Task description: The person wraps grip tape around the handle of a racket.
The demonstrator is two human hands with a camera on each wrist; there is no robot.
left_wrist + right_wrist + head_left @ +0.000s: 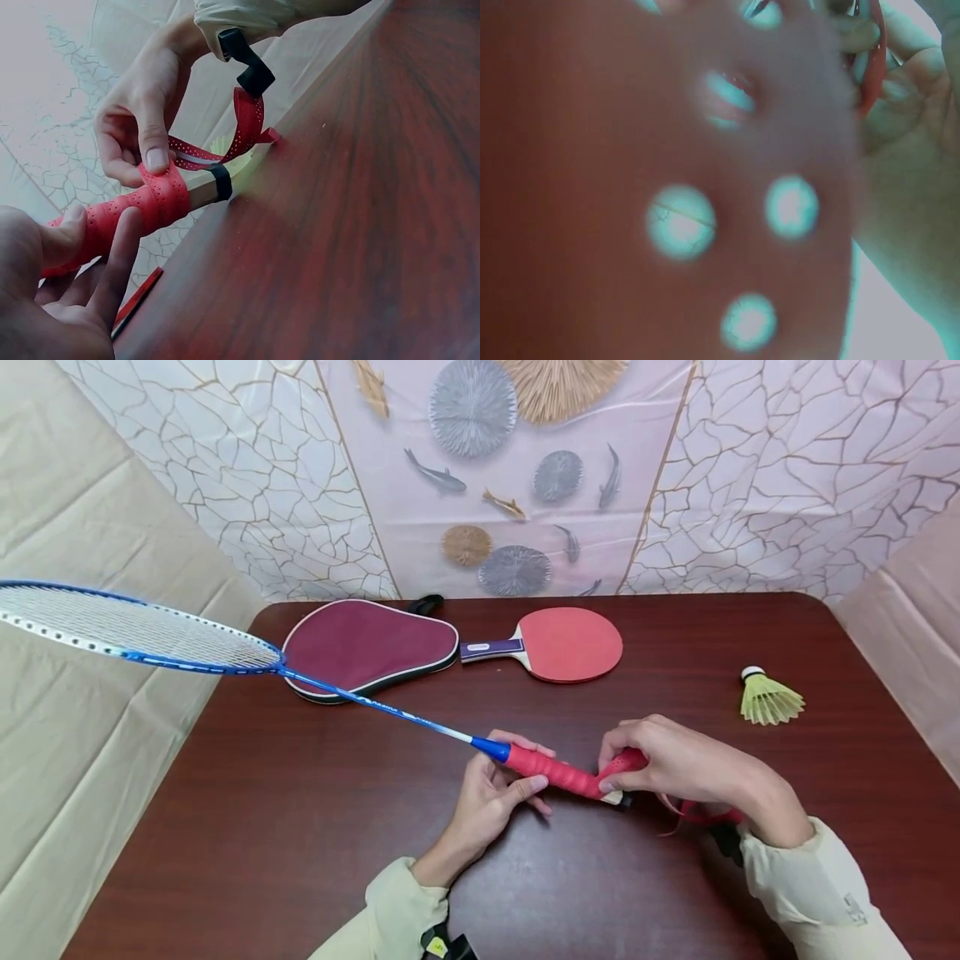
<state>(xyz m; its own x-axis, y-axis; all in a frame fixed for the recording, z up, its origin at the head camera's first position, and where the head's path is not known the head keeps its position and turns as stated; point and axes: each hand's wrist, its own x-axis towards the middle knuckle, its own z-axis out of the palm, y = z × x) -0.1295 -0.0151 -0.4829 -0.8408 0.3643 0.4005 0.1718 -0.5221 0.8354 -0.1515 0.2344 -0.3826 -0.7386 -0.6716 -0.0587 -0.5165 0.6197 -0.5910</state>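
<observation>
A blue and white badminton racket point(390, 710) slants across the head view, its strung head at the left. Red perforated grip tape point(551, 770) winds round most of the handle. My left hand point(483, 806) holds the wrapped part between thumb and fingers. Near the butt, my right hand point(682, 764) pinches the tape against the handle. A short pale stretch of handle and the black butt end point(221, 183) stay uncovered in the left wrist view. The loose tape tail point(249, 124) curls below the right wrist. In the right wrist view, blurred tape point(592, 187) blocks most of the picture.
Behind the racket shaft lies a maroon paddle case point(367, 643) on the brown table point(262, 827). Beside it rests a red table tennis paddle point(570, 643). A yellow shuttlecock point(768, 696) lies at the right. Patterned cloth point(517, 510) hangs behind the table.
</observation>
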